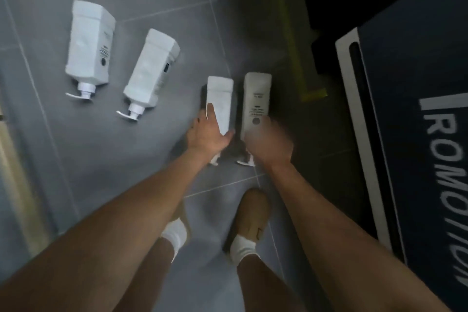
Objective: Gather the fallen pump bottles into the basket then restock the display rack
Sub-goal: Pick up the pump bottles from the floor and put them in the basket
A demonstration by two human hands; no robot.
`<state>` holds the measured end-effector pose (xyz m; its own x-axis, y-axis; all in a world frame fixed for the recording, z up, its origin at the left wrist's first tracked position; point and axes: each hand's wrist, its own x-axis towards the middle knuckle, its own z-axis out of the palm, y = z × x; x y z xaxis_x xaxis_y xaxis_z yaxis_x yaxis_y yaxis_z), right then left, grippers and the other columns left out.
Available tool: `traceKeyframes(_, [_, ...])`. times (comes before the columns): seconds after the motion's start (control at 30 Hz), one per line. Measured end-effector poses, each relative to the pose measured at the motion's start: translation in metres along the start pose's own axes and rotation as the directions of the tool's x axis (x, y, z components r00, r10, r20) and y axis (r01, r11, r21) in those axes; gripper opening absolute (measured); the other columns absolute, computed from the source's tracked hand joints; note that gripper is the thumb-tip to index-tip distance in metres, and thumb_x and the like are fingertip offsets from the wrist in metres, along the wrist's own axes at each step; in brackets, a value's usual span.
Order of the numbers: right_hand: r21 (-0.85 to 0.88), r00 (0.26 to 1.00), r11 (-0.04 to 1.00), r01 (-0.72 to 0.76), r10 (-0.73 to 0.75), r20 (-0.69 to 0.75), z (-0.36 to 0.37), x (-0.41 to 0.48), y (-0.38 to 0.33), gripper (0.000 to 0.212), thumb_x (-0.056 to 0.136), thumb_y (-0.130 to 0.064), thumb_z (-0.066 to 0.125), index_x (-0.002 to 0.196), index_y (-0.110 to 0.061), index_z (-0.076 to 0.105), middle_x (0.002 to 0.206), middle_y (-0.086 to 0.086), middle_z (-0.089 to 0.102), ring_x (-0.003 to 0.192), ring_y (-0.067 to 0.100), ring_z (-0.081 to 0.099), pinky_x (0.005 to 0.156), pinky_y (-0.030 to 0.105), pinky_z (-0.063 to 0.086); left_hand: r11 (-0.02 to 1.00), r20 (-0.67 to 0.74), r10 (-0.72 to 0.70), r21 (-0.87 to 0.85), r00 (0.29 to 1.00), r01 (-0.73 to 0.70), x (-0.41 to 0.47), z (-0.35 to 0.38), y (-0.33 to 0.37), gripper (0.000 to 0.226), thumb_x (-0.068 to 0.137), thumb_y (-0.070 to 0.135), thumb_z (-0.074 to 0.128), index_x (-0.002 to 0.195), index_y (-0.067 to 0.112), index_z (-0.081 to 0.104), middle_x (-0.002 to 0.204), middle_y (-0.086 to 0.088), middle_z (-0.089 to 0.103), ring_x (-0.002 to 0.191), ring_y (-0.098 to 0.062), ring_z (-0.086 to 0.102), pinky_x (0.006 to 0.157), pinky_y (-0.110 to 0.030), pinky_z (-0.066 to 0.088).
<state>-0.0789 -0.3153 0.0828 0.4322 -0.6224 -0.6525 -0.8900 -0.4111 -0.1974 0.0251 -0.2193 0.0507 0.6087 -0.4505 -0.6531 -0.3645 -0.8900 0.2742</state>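
Several white pump bottles lie on the grey tiled floor. The far-left bottle and the one beside it lie flat, pumps toward me, untouched. My left hand wraps around a third bottle, fingers on its side. My right hand, blurred, is closed over the lower end of a fourth bottle with a printed label. Both pump heads peek out under my wrists. No basket is in view.
A dark display stand with a white edge and lettering fills the right side. A yellow-green strip runs along the floor beside it. My two feet in tan slippers stand below the bottles. A pale wooden edge lines the left.
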Motion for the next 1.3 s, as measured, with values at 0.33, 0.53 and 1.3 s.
traceKeyframes(0.33, [0.330,0.971,0.931,-0.158,0.207,-0.119,0.119,0.168,0.024,0.115,0.076,-0.048,0.073,0.152,-0.018,-0.009,0.150,0.013,0.028,0.132,0.034,0.038,0.100,0.051,0.043,0.974,-0.209,-0.153,-0.200,0.966,0.111,0.147,0.105,-0.010,0.112,0.069,0.050,0.074,0.147,0.001,0.009,0.142,-0.018,0.031,0.123,-0.038,0.042,0.095,-0.044,0.040])
traceKeyframes(0.53, [0.240,0.979,0.955,-0.172,0.194,-0.070,0.126,0.181,0.027,0.111,0.076,-0.035,0.076,0.152,-0.012,-0.003,0.148,0.015,0.031,0.132,0.036,0.037,0.102,0.052,0.041,0.995,-0.165,-0.065,-0.081,0.984,0.052,0.160,0.102,-0.020,0.092,0.070,0.045,0.074,0.136,0.003,0.026,0.132,-0.014,0.041,0.116,-0.037,0.050,0.086,-0.044,0.043])
traceKeyframes(1.3, [-0.603,0.788,0.511,0.613,-0.457,0.413,0.123,0.117,0.054,0.084,0.084,-0.014,0.065,0.150,-0.026,0.015,0.157,0.010,0.011,0.145,0.032,0.006,0.113,0.060,0.010,0.734,0.050,0.477,0.526,0.877,-0.429,0.078,0.111,-0.142,0.105,0.027,0.000,0.080,0.125,0.017,0.044,0.123,-0.012,0.061,0.113,-0.035,0.059,0.091,-0.065,0.039])
